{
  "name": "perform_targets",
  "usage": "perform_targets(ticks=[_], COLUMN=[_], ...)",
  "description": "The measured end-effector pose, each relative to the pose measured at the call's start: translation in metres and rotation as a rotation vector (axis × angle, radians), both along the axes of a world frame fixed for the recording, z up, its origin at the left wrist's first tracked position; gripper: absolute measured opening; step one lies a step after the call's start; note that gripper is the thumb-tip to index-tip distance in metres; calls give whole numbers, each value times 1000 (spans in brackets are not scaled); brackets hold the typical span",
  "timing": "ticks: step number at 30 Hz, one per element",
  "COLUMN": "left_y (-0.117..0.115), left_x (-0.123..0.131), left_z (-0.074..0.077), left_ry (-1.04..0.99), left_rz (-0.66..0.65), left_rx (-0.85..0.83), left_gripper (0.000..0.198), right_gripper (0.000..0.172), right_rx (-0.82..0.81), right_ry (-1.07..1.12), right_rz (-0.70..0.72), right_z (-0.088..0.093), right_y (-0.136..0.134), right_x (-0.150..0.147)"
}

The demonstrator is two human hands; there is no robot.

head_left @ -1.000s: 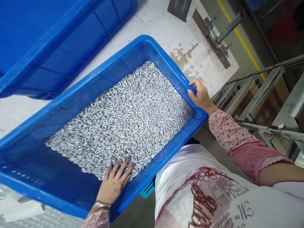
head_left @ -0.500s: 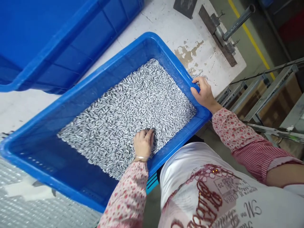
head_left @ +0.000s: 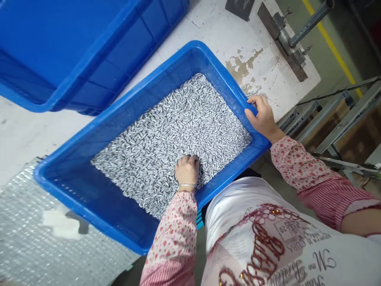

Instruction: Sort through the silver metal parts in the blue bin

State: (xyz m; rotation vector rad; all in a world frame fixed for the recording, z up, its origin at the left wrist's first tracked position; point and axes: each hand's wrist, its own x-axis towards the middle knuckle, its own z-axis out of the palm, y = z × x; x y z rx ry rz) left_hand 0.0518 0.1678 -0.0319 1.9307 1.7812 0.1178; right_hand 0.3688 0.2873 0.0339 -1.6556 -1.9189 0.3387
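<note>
A deep blue plastic bin (head_left: pixel 119 220) sits at a slant in front of me, its floor largely covered by small, elongated silver pieces (head_left: pixel 166 131). My left hand (head_left: pixel 187 171) is down in the pieces near the side closest to me, fingers curled into them and the fingertips hidden. At the bin's right end, my right hand (head_left: pixel 263 117) grips the rim, thumb and fingers bent over the edge. Both forearms wear patterned pink sleeves.
Behind stands a larger blue bin (head_left: pixel 125 59) on a worn white table (head_left: pixel 190 35). A metal fixture with a pipe handle (head_left: pixel 287 41) is at the table's far corner. Bubble-textured silver sheeting (head_left: pixel 26 234) lies at lower left. Metal framing (head_left: pixel 336 131) stands to the right.
The view has shifted, so the bins and table appear further right. My left hand remains in the pieces, its fingers more curled under. My right hand stays on the rim.
</note>
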Motion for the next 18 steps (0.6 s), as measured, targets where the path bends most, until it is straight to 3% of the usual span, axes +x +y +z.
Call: perform_targets(ticks=[2,4,8,11,15,18], left_y=[-2,-9,-27,-39,-51,-58], left_x=[4,12,34,47,51,38], left_z=[8,21,54,69,67,57], left_ry=[-152,-314,-608,-661,-666,-670], left_rz=[85,173,283,363,521,509], left_rx=[28,49,97,153,116,43], left_gripper=[22,22,16,13,14,16], right_gripper=[18,16,13,14,14,12], right_rx=[46,-48,-635,-858,-989,-861], right_ry=[6,84,426,604,714,638], right_rz=[-22,55,413,483,485,476], right_z=[10,18,18,8,0,8], right_y=[-11,-27,-65,-88,-96,-79], right_x=[-11,-30,-83,-111,-118,-106])
